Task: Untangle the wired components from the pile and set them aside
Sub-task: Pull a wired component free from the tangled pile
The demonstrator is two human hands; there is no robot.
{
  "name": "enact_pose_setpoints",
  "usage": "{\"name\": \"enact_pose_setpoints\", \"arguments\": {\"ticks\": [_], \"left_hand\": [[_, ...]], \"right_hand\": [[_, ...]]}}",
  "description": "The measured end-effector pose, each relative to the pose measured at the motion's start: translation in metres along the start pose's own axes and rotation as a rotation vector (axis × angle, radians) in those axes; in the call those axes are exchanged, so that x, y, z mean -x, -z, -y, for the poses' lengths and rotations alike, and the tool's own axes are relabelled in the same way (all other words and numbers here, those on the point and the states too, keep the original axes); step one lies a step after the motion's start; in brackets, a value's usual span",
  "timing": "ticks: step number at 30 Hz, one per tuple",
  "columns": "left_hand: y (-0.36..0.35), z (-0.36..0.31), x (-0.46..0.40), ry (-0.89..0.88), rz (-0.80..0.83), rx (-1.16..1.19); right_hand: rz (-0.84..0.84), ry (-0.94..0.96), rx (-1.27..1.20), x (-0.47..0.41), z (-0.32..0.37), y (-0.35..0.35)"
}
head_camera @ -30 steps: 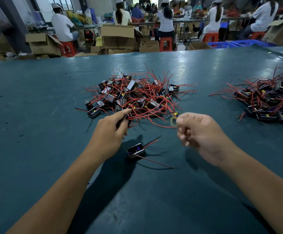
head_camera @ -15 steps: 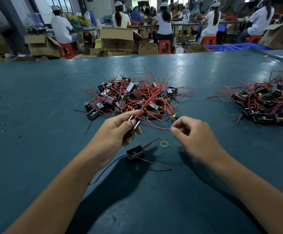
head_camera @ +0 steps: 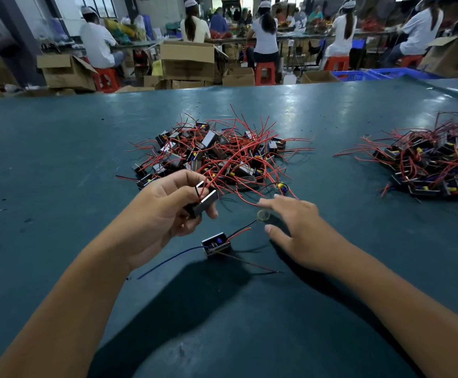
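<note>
One component (head_camera: pixel 204 201) gripped in my left hand (head_camera: pixel 162 214), its red leads trailing into the pile (head_camera: pixel 216 156) just beyond | right hand (head_camera: pixel 298 227) open, fingers spread, empty | judged light, rigid body, limp snag-prone leads: hold the body, not the wire.

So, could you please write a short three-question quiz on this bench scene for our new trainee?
1. True or false: the left hand holds a component.
2. What lies on the table right by the right hand's fingers? A) rubber band B) screwdriver C) tape roll
3. Fill in: a lone component lies between the hands, nearer than the ____ pile; another pile sits far right.

Key: 1 true; 2 A, the rubber band; 3 middle.
</note>
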State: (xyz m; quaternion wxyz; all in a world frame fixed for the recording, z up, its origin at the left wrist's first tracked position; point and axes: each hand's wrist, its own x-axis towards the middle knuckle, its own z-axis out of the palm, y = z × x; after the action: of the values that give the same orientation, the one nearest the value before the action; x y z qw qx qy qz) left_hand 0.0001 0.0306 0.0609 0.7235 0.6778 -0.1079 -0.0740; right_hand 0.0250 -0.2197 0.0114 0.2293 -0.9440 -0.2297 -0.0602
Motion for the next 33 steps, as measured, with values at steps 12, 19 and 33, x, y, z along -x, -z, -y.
{"name": "enact_pose_setpoints", "arguments": {"ticks": [12,19,33], "left_hand": [[-0.032,-0.001,0.012,0.079,0.149,0.058],[-0.048,0.011,0.008,0.192,0.071,0.105],[-0.035,0.015,0.001,-0.115,-0.07,-0.353]], "right_hand": [[-0.021,-0.053,-0.06,-0.003,-0.005,0.0],[-0.123,0.206,-0.656,0.007,0.009,0.017],[-0.002,0.201,-0.539,0.003,-0.013,0.029]]}}
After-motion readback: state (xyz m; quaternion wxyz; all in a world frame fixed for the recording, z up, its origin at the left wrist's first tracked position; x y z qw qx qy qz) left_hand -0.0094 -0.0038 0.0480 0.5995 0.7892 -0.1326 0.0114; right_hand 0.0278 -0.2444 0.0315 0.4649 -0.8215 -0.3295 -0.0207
